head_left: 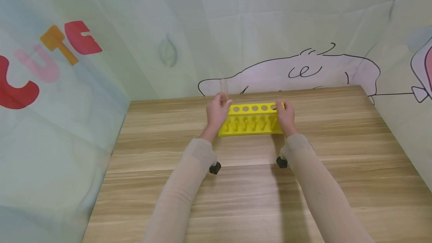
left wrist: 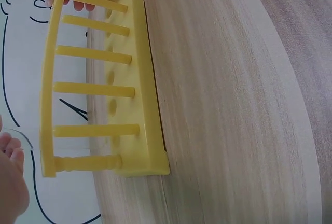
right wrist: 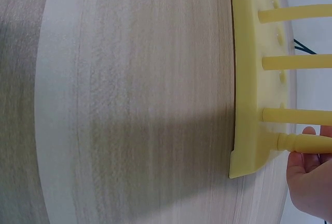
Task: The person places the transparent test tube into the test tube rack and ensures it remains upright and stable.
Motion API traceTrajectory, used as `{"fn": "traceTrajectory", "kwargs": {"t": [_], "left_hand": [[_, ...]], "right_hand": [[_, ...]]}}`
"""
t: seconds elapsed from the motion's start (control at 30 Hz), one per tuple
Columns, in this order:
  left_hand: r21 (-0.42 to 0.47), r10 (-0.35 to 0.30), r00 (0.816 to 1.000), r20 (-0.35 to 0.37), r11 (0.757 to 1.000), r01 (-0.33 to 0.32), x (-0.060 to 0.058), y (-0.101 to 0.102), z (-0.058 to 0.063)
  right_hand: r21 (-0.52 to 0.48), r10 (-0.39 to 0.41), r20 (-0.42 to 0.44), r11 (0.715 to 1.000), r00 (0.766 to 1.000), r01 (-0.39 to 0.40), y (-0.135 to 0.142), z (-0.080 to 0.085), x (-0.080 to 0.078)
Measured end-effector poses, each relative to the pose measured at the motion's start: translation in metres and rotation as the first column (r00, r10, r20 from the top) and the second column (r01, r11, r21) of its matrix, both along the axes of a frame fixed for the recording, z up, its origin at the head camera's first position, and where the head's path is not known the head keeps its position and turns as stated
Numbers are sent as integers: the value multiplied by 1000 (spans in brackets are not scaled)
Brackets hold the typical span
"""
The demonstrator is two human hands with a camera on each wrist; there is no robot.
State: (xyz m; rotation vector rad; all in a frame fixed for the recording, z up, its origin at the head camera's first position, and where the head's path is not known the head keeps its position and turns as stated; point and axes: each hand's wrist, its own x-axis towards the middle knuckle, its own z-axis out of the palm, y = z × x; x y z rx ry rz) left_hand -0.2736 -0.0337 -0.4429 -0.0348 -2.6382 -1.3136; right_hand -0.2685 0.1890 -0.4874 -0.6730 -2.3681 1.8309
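A yellow test tube rack (head_left: 249,135) stands on the table, with a row of round holes along its top and upright pegs beneath. My left hand (head_left: 216,113) pinches a clear test tube (head_left: 224,84) upright at the rack's left end; the tube's lower part is hidden by the fingers. At the opposite end, my right hand (head_left: 286,117) grips the rack's top corner. In the right wrist view, fingers of the right hand (right wrist: 314,187) curl round the rack's end post (right wrist: 306,143). Only part of the left hand (left wrist: 11,180) shows in the left wrist view.
The wood-grain table (head_left: 243,198) extends in front of the rack and to both sides. Behind it hangs a printed cloth (head_left: 189,48) with a cartoon drawing. Dark wrist-worn pieces (head_left: 215,168) hang below the sleeves.
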Motion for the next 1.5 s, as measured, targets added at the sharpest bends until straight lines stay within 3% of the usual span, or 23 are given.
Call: {"fn": "traceTrajectory", "kwargs": {"t": [0.5, 1.1, 1.5], "left_hand": [[-11, 21, 998, 67, 1000, -20, 1, 1, -5], [-23, 31, 998, 55, 999, -29, 3, 2, -7], [-46, 19, 1000, 10, 999, -19, 3, 2, -13]], "right_hand": [[2, 5, 21, 1000, 1000, -5, 0, 2, 0], [-6, -13, 18, 1000, 1000, 13, 0, 2, -1], [0, 10, 29, 1000, 1000, -10, 1, 1, 0]]}}
